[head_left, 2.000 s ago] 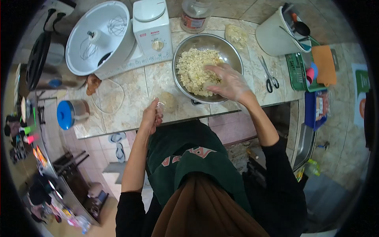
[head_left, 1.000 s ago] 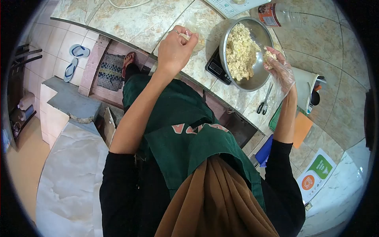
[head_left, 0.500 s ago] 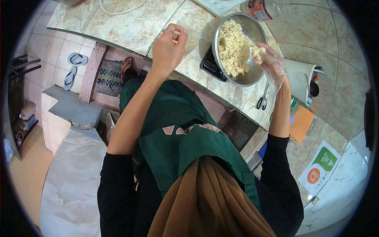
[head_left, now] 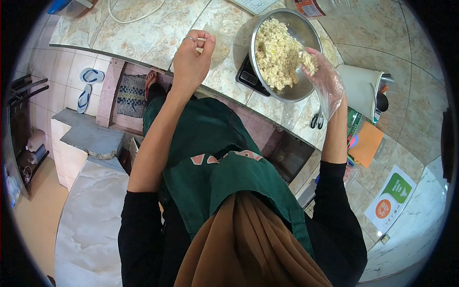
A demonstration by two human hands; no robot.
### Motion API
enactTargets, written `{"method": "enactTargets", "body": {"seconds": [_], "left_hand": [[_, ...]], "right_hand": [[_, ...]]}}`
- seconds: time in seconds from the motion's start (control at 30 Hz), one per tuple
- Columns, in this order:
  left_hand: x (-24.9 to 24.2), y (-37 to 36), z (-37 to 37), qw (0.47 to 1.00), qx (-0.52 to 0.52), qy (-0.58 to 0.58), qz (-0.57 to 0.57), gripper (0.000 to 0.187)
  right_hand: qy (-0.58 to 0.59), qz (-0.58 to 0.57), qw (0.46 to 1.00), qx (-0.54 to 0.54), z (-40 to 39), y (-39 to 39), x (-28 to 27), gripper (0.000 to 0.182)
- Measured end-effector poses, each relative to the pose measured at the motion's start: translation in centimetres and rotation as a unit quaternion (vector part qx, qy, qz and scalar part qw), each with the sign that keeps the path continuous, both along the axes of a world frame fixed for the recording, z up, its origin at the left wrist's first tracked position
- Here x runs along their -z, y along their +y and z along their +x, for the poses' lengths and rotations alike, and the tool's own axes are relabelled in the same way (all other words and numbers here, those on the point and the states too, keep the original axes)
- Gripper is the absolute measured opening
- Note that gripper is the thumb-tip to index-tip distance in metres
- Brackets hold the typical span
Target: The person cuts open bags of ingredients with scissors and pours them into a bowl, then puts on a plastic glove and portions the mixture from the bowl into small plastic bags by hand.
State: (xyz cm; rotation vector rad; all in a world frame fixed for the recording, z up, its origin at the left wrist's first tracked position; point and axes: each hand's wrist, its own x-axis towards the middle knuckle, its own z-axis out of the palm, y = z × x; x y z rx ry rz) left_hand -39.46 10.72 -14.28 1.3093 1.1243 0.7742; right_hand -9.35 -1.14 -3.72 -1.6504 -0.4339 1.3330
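Observation:
A steel bowl (head_left: 307,29) holds a crumbly pale-yellow food mixture (head_left: 277,55). It stands on a black kitchen scale (head_left: 249,79). My right hand (head_left: 326,79), in a loose clear plastic glove, is closed around a clump of the mixture (head_left: 308,62) at the bowl's right side. Over the counter to the left of the bowl, my left hand (head_left: 192,60) is bare, with a ring, and its thumb and fingers are pinched together. A faint clear plastic bag (head_left: 221,48) shows at its fingertips; its contents are hard to make out.
Black-handled scissors (head_left: 316,120) lie on the tiled counter (head_left: 143,36) below the bowl. A clear jar with an orange label (head_left: 310,7) is behind it. A white container with utensils (head_left: 358,88) stands at the right. A white cable (head_left: 136,20) lies at the far left.
The view has shifted slightly, so the bowl and counter sit a little further left and up. My right hand still holds the clump at the bowl's side; my left hand keeps its pinch.

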Motion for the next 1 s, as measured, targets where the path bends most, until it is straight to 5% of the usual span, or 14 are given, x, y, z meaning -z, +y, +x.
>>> {"method": "enactTargets", "body": {"seconds": [0.17,0.37,0.6,1.0], "left_hand": [[-0.8,0.0,-0.1,0.999,-0.001,-0.034,-0.04,0.025],[-1.1,-0.3,-0.2,0.997,-0.013,-0.058,-0.052,0.024],[-1.6,-0.4,-1.0,0.989,-0.021,-0.109,-0.102,0.022],[-1.4,-0.1,-2.2,0.983,-0.042,-0.14,-0.114,0.023]], "right_hand": [[0.156,0.049,0.986,0.041,0.2,0.3,0.4,0.039],[0.203,0.119,0.972,-0.014,-4.5,2.9,-2.3,0.045],[0.175,0.046,0.968,-0.172,-10.4,7.7,-1.9,0.03],[0.036,-0.105,0.929,-0.352,-14.7,12.5,3.2,0.037]]}}
